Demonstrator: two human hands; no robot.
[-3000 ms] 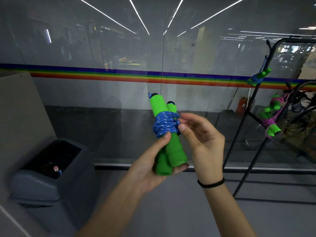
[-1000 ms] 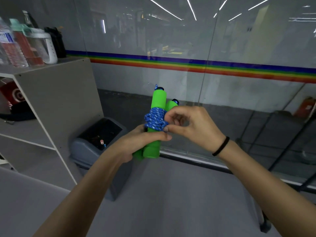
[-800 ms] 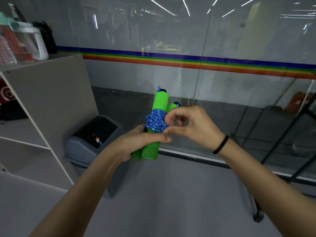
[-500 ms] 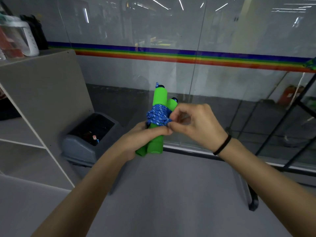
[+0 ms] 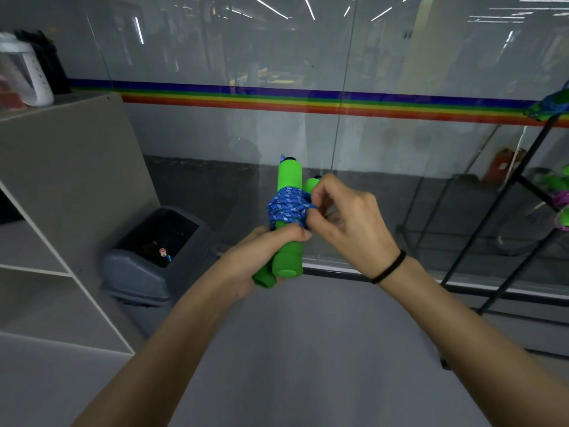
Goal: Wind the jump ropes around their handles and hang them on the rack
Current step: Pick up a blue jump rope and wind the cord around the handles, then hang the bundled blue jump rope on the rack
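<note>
At the far left I see a shelf (image 5: 64, 167), with a bin (image 5: 138, 272) on the floor beside it. Neither looks to be part of the job.

My left hand (image 5: 258, 257) is wrapped round the lower part of the two handles (image 5: 288, 180), fingers curled behind and thumb lying across the front just under the coil. The bundle is in mid-air at chest height in front of the glass wall, well left of the rack.

The handles are green foam. I judge them light, soft and grippy, so a modest squeeze should do. They stand close to upright, long axis vertical. Their capped tops point up and away from me, and the rear one leans a little to the right, so they are not quite parallel.

The rope (image 5: 284, 208) is blue braid wound round their upper middle. I expect it to be limp and ready to spring loose if the end is let go. The bare foam below the coil is where I'd hold it.

My right hand (image 5: 348, 223) pinches a strand at the coil's right edge between thumb and forefinger, the other fingers loosely curled. I cannot tell whether the end is tucked.

At the right edge the rack (image 5: 520, 172) carries other wound bundles (image 5: 551, 104).
</note>
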